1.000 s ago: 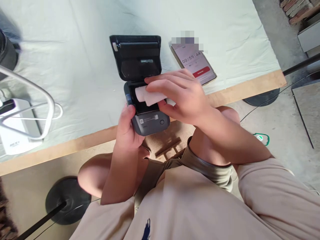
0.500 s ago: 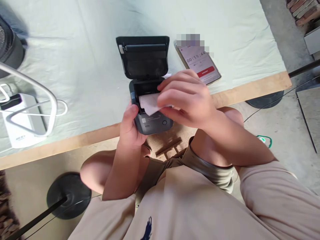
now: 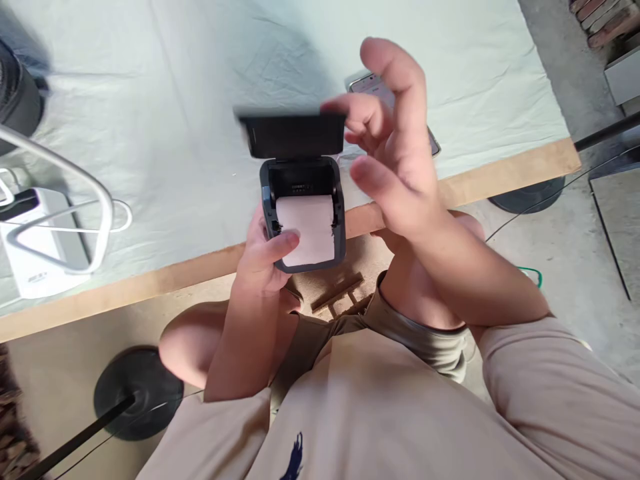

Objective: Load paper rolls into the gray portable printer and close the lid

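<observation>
Small dark label printer (image 3: pixel 303 200) — held over the near edge of the worktop (image 3: pixel 475 180), above the person's lap, in the left hand (image 3: pixel 260 257); that hand is wrapped around the printer's left side and underside, its thumb laid across the lower left corner of the paper. Paper roll (image 3: pixel 306 230), white, seated in the open bay, its leading end drawn down over the front of the body. Lid (image 3: pixel 293 135), hinged at the far end, stands part-way up and shows blurred. Right hand (image 3: pixel 395 153) is raised just to the right of the lid, fingers loosely spread and curled, holding nothing; its fingertips are near the lid's right end, and contact cannot be told. Behind that hand, a phone (image 3: pixel 367 83) lies on the pale cloth (image 3: pixel 200 100), mostly covered from view. At far left, a white device (image 3: pixel 37 253) with a cable and a curved grey bar. Step in hand, as judged: the roll is loaded and the lid is about to be closed. The next move calls for keeping the paper's free end straight and outside the lid's edge, with the thumb cleared before the lid presses down — otherwise the sheet may skew or catch.
</observation>
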{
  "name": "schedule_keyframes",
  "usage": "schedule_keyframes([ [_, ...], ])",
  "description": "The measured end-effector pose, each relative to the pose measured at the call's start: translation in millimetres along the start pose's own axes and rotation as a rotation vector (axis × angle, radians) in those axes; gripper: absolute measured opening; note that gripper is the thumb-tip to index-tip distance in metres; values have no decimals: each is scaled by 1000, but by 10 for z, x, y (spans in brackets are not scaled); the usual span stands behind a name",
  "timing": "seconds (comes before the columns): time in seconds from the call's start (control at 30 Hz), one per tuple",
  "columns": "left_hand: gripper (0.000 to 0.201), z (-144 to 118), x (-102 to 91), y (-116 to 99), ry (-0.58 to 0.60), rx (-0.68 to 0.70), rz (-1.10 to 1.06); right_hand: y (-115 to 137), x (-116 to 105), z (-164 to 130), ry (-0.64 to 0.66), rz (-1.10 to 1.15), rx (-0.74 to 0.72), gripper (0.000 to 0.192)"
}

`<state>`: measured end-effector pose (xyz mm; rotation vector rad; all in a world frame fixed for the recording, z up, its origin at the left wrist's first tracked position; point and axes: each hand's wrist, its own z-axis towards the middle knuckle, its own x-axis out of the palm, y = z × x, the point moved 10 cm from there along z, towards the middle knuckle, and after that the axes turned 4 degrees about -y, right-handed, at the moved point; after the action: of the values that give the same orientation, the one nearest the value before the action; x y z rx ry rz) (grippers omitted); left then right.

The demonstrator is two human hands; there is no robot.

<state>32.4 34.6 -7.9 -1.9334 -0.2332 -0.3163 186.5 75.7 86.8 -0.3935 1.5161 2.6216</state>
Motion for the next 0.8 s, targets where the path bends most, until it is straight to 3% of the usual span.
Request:
schedule_keyframes([
  [0.17,54,65,-50,12,-24,40,-104,87,126,-16,116,-94,-44,31],
  [0.33,63,137,-29,84,-8,1,-193,60,392,-93,304,-132,-27,42],
  [0.53,62,137,-18,42,-68,-16,-170,-39,427,-117,324,-174,48,50],
  [0.8,63,124,13,29,-21,-20,-121,35,376,-127,295,-298,38,51],
])
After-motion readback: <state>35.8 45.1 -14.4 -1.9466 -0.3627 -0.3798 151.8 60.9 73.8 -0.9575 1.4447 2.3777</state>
